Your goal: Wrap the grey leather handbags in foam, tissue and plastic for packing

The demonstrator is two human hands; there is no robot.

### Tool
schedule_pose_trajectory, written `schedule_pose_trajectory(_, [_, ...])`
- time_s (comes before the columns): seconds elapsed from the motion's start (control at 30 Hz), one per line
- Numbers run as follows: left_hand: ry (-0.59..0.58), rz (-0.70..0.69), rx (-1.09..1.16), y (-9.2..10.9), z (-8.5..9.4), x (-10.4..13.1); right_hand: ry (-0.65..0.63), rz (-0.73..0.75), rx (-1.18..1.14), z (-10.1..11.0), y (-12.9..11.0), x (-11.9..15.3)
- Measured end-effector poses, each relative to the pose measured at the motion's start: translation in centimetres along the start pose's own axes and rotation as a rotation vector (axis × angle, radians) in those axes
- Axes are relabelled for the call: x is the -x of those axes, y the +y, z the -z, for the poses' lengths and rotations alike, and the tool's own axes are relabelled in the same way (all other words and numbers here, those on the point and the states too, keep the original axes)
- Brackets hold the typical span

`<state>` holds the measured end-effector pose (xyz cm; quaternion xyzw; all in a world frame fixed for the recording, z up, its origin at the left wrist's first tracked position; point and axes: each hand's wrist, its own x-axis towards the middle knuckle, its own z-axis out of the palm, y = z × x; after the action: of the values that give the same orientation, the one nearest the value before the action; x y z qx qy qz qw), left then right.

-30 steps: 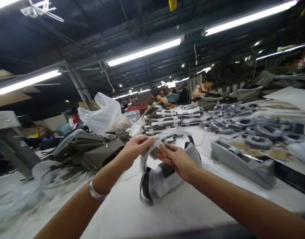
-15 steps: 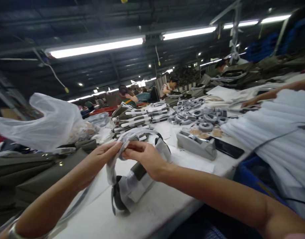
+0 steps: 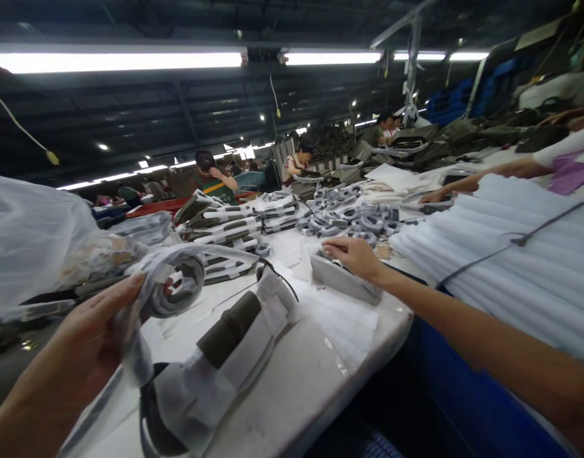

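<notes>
My left hand (image 3: pixel 89 337) grips a coiled strap (image 3: pixel 189 280), grey and wrapped in thin white sheeting. From this coil a wrapped length runs to a dark olive bag piece (image 3: pixel 232 324), partly covered in white wrap, lying on the white table (image 3: pixel 292 401). My right hand (image 3: pixel 352 254) is at the grey tape dispenser (image 3: pixel 342 280), its thumb and fingertips pinched near the top. Whatever lies between those fingertips is too small to make out.
Wrapped olive pieces (image 3: pixel 225 232) are stacked behind, beside a heap of grey coiled straps (image 3: pixel 349 213). White foam sheets (image 3: pixel 511 248) tied with a dark cord rise at right, above a blue bin (image 3: pixel 468 388). Clear plastic (image 3: pixel 29 235) bulges at left. A co-worker's arm (image 3: pixel 483 178) reaches in from the right.
My right hand has left the strap and moved right to the tape dispenser. My left hand keeps the coil, now lower and further left. The view has turned right and levelled.
</notes>
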<state>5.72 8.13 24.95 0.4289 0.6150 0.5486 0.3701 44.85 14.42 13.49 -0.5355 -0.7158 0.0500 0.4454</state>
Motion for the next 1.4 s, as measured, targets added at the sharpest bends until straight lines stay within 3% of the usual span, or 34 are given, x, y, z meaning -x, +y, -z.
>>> schedule_pose_trajectory(0.07, [0.045, 0.010, 0.148, -0.3, -0.4, -0.2, -0.029, 0.025, 0.085, 0.8, 2.2, -0.1])
schedule_pose_trajectory(0.13, [0.061, 0.023, 0.226, -1.0, -0.5, -0.3, -0.125, 0.093, 0.165, 0.4, 3.1, 0.4])
schedule_pose_trajectory(0.3, [0.097, 0.099, 0.276, -3.0, -0.6, 0.0, -0.360, 0.244, 0.364, -4.7, 3.9, 2.0])
schedule_pose_trajectory(0.5, [0.033, 0.048, 0.236, -3.5, -0.5, 0.8, -0.372, 0.283, 0.465, -10.0, 6.0, 2.1])
schedule_pose_trajectory(0.6, [0.003, 0.048, 0.225, -3.4, -0.6, 1.0, -0.359, 0.296, 0.444, -10.7, 6.6, 2.3])
schedule_pose_trajectory(0.77, [-0.041, 0.020, 0.244, -3.6, -1.0, 0.8, -0.329, 0.333, 0.338, -9.4, 6.4, 2.4])
schedule_pose_trajectory(0.93, [-0.149, 0.028, 0.234, -3.7, -1.3, 1.0, -0.209, 0.290, 0.153, -8.2, 3.3, 1.5])
schedule_pose_trajectory(1.07, [-0.248, 0.020, 0.221, -3.6, -1.3, 1.1, -0.020, 0.124, -0.044, -7.2, -0.5, -0.2])
schedule_pose_trajectory(1.13, [-0.277, 0.007, 0.187, -3.7, -1.2, 1.0, -0.020, -0.024, -0.271, -6.7, -2.4, -0.8])
schedule_pose_trajectory(1.23, [-0.304, -0.029, 0.127, -3.8, -1.1, 0.9, -0.171, -0.190, -0.650, -6.2, -5.6, -0.5])
schedule_pose_trajectory(1.4, [-0.388, -0.099, 0.049, -3.7, -1.2, 1.1, -0.555, -0.195, -0.896, -6.0, -11.6, 1.8])
